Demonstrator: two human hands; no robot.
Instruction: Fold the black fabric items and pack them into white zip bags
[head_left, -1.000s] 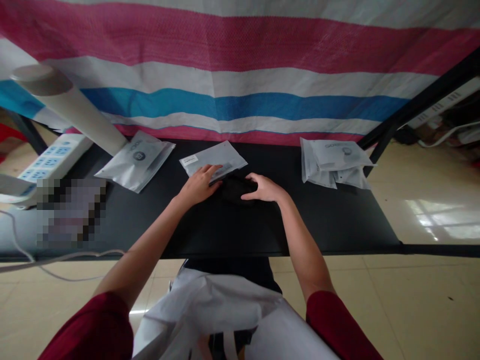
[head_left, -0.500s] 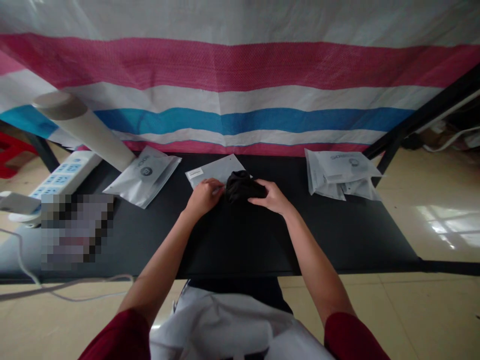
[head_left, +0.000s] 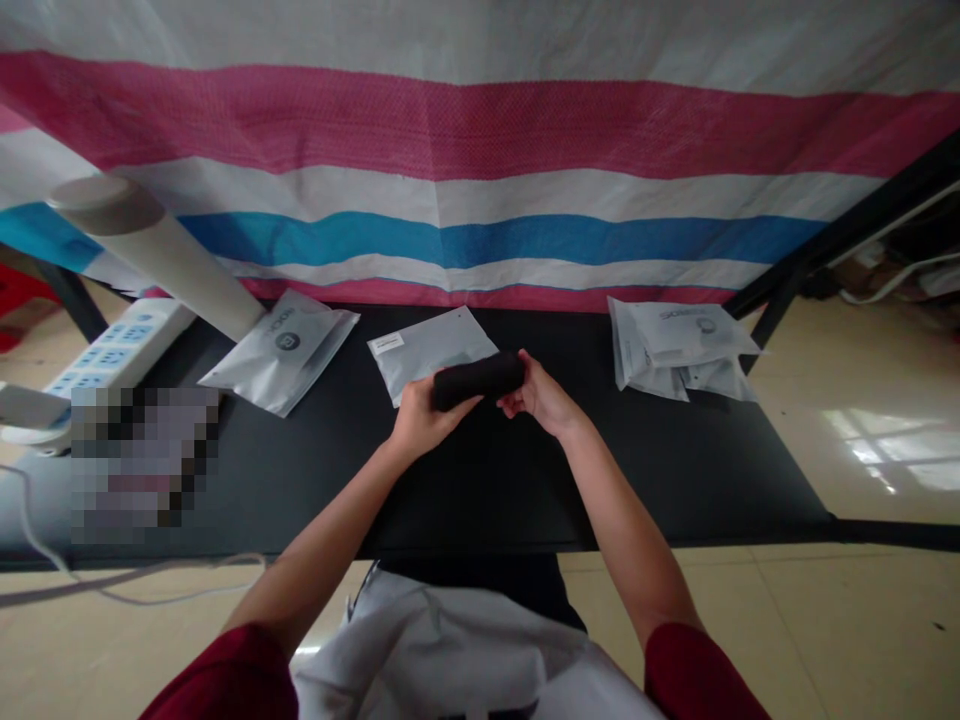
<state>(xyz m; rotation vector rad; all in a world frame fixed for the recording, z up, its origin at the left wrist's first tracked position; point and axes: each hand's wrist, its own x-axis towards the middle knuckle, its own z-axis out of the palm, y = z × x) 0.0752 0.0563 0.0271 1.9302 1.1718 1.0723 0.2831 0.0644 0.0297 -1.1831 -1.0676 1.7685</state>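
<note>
A black fabric bundle (head_left: 478, 379), now a smooth elongated roll, is held between my hands just above the table; exactly which item it is, I cannot tell. My left hand (head_left: 424, 418) grips its left end, thumb along the near side. At the right end, my right hand (head_left: 546, 398) holds it with the fingertips, the other fingers curled beneath. Just behind the roll lies a flat frosted plastic bag (head_left: 431, 345) with a small white label at its upper left corner. The roll and my left hand cover its near edge.
Another frosted zip bag (head_left: 281, 350) lies at left, beside a leaning white bottle (head_left: 169, 255) and a power strip (head_left: 112, 345). Several frosted bags (head_left: 682, 345) overlap at right. A striped tarp (head_left: 480, 130) hangs behind the black table (head_left: 675, 480). Cables (head_left: 150, 575) cross the front left edge.
The crumpled black fabric has become a compact, elongated roll. My left hand has moved from beside it to grip its left end. My right hand stays at its right end.
</note>
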